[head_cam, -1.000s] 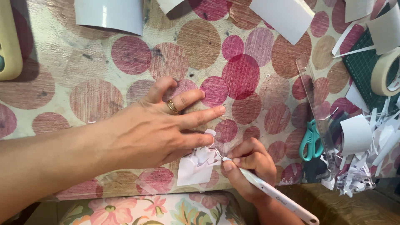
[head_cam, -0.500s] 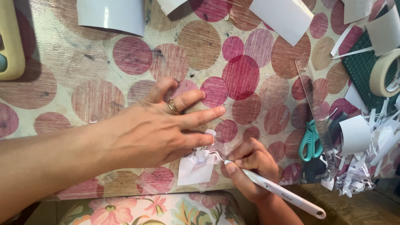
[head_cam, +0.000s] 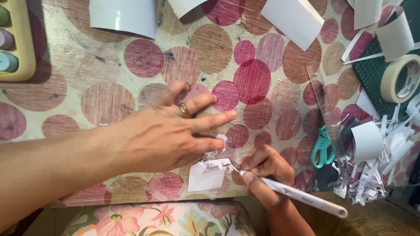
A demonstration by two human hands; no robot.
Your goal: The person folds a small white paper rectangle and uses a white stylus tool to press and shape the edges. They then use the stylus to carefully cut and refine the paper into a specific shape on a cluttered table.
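Observation:
My left hand (head_cam: 170, 131), with a gold ring on one finger, lies flat with fingers spread, pressing down a small white paper piece (head_cam: 204, 175) near the table's front edge. My right hand (head_cam: 266, 168) grips a white pen-shaped tool (head_cam: 302, 199) like a pencil. The tool's thin metal hook tip touches the paper's upper right corner, just below my left fingertips. Part of the paper is hidden under my left hand.
The table has a cover with red and brown circles (head_cam: 245, 74). A clear ruler (head_cam: 326, 102), teal scissors (head_cam: 323, 148), paper scraps (head_cam: 372, 175), a tape roll (head_cam: 400, 78) on a green mat lie right. White sheets (head_cam: 124, 17) sit at the back, a yellow tray (head_cam: 17, 43) far left.
The tool in my right hand has swung slightly, its rear end lifting toward the right. My left hand stays pressed on the paper.

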